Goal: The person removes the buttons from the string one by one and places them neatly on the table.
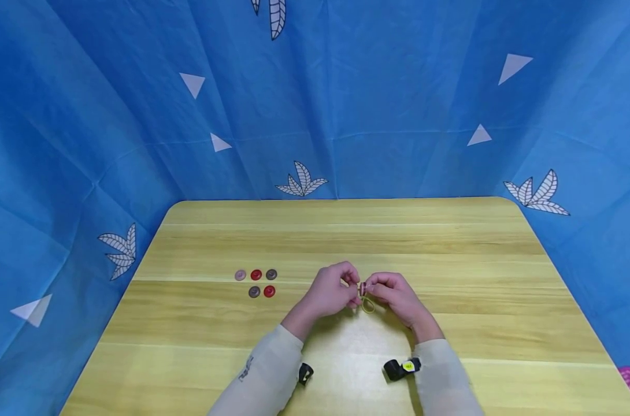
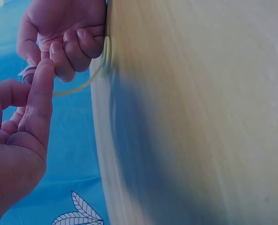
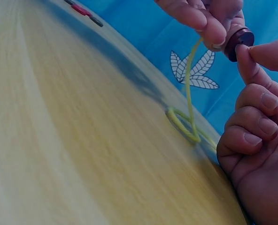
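Both hands meet over the middle of the table. Between their fingertips is a small stack of round buttons (image 1: 363, 288), seen nearly edge-on, with a dark brown button (image 3: 240, 43) facing the right hand. My left hand (image 1: 333, 290) pinches a yellow cord (image 3: 189, 79) just behind the stack; the cord hangs below those fingers and loops near the tabletop. Thumb and forefinger of my right hand (image 1: 398, 296) pinch at the dark button's face, the other fingers curled into the palm. Whether a cord end lies between these fingertips I cannot tell.
Several loose buttons lie left of the hands in two short rows, among them a pink button (image 1: 240, 275), a red button (image 1: 269, 291) and a grey-brown button (image 1: 271, 274). The wooden table (image 1: 450, 242) ends at a blue patterned cloth (image 1: 388, 104) behind and at the sides.
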Tool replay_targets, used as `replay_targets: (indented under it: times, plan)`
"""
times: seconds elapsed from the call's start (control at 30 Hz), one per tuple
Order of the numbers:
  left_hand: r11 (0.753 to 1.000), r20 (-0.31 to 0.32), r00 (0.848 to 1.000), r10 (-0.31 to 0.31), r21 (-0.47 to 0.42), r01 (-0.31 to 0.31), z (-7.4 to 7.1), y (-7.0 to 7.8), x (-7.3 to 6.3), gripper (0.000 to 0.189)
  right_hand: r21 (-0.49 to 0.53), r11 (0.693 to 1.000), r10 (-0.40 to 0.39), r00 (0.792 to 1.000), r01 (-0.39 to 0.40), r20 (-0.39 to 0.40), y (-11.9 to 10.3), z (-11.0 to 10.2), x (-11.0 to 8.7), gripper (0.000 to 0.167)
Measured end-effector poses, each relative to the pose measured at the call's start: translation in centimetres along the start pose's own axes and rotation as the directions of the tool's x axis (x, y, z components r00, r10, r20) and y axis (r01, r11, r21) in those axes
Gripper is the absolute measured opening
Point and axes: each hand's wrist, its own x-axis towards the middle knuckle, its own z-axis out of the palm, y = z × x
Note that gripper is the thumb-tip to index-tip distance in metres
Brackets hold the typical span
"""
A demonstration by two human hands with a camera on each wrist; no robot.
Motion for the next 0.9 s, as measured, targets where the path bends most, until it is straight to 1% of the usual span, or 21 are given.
replay_targets:
  times: [0.17,0.3,0.43,0.5,0.63,0.73,0.9]
  plan:
    - [1.000,-0.003,1.000,0.016,0.023,-0.016,0.1,-0.4,0.1,0.014,0.019,1.000,-0.001,1.000,0.000,0.013,0.1,0.0,0.1,0.020]
    - [0.997,-0.012,0.999,0.034,0.064,-0.034,0.0,-0.7,0.1,0.011,0.016,1.000,-0.003,1.000,0.003,0.012,0.1,0.0,0.1,0.020]
    - [0.993,-0.001,0.998,0.060,0.102,-0.059,-0.3,-0.8,0.1,0.033,0.005,1.000,-0.008,1.000,0.008,0.009,0.1,0.0,0.2,0.019]
    - [0.991,0.013,0.997,0.072,0.115,-0.073,-0.4,-0.9,0.1,0.039,-0.004,1.000,-0.010,1.000,0.010,0.002,0.0,0.0,0.2,0.018]
    - [0.988,0.032,0.996,0.084,0.126,-0.088,-0.5,-1.0,0.0,0.032,-0.004,1.000,-0.008,1.000,0.008,0.001,0.1,0.0,0.1,0.018]
    - [0.988,0.021,0.997,0.079,0.129,-0.081,-0.4,-1.1,0.0,0.027,0.004,1.000,-0.005,1.000,0.005,0.002,0.1,0.0,0.1,0.019]
    - [0.991,-0.008,0.998,0.068,0.114,-0.067,-0.5,-1.4,0.0,0.028,-0.012,1.000,0.002,1.000,-0.003,-0.011,0.2,0.0,0.1,0.018]
